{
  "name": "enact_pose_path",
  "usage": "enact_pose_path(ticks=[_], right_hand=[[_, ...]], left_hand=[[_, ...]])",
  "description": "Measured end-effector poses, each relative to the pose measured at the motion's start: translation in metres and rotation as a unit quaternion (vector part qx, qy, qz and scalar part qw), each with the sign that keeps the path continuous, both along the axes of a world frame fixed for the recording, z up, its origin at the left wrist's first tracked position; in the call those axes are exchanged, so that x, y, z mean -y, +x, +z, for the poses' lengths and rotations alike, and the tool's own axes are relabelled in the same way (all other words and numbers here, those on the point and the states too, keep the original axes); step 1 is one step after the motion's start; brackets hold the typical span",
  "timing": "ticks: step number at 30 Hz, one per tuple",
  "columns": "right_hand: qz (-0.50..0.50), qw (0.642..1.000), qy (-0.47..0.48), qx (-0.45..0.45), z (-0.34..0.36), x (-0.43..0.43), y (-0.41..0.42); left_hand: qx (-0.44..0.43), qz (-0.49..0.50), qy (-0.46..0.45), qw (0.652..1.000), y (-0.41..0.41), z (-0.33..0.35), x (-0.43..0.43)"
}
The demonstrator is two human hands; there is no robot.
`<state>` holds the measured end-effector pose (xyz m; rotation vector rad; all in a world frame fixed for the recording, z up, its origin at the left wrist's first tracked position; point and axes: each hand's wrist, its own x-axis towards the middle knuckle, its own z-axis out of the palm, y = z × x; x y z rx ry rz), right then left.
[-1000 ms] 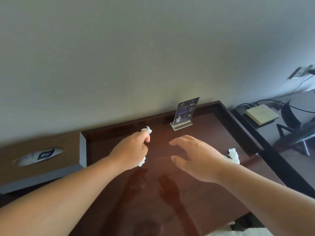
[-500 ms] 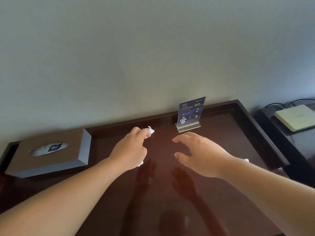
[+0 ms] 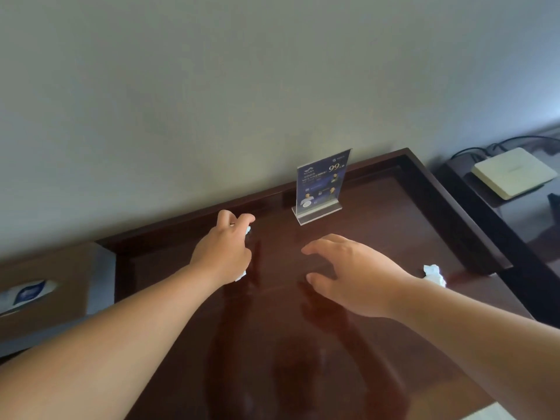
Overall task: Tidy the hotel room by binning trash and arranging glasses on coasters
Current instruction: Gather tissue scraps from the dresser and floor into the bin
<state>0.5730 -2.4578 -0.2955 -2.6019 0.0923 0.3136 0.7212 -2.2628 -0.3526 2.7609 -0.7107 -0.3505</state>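
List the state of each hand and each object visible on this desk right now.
left hand, curled round a crumpled tissue, which is mostly hidden.
right hand, open, fingers spread over the desk, holding nothing.
second crumpled tissue, lying loose on the desk by the right wrist.
sign stand, upright near the wall.
tissue box, a tissue poking from its slot.

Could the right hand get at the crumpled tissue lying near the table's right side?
Probably yes. The right hand is open and empty, and the crumpled tissue lies on the table beside its wrist, nothing between; it need only draw back.
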Motion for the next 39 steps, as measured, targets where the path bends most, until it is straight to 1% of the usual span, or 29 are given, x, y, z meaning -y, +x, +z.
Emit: enact_pose_path(ticks=[4, 9, 15, 18, 22, 25, 33, 35, 39], right_hand=[[-0.014, 1.0, 0.001, -0.006, -0.014, 0.004, 0.003], [-0.027, 0.999, 0.013, -0.012, -0.024, 0.005, 0.007], [-0.034, 0.999, 0.01, -0.013, -0.029, 0.006, 0.012], [-0.032, 0.999, 0.005, -0.013, -0.026, 0.005, 0.012], [-0.031, 0.999, -0.004, -0.004, -0.014, 0.004, 0.011], [-0.037, 0.999, -0.01, 0.004, -0.003, 0.001, 0.007], [-0.064, 0.997, -0.043, 0.026, 0.029, -0.004, -0.024], [-0.078, 0.994, -0.066, 0.032, 0.039, -0.001, -0.035], [-0.107, 0.991, -0.069, 0.04, 0.056, 0.01, -0.057]], left_hand=[[-0.01, 0.007, 0.03, 0.999, 0.015, -0.015, 0.004], [-0.016, -0.001, 0.038, 0.999, 0.021, -0.028, 0.007], [-0.025, 0.002, 0.031, 0.999, 0.019, -0.031, 0.009], [-0.052, -0.007, 0.034, 0.998, 0.016, -0.026, 0.011], [-0.08, -0.029, -0.001, 0.996, 0.01, -0.011, 0.015], [-0.062, -0.05, -0.017, 0.997, 0.002, 0.005, 0.02], [0.022, -0.14, -0.039, 0.989, -0.022, 0.047, 0.036], [0.034, -0.156, -0.05, 0.986, -0.029, 0.061, 0.044], [0.048, -0.182, -0.075, 0.979, -0.046, 0.083, 0.06]])
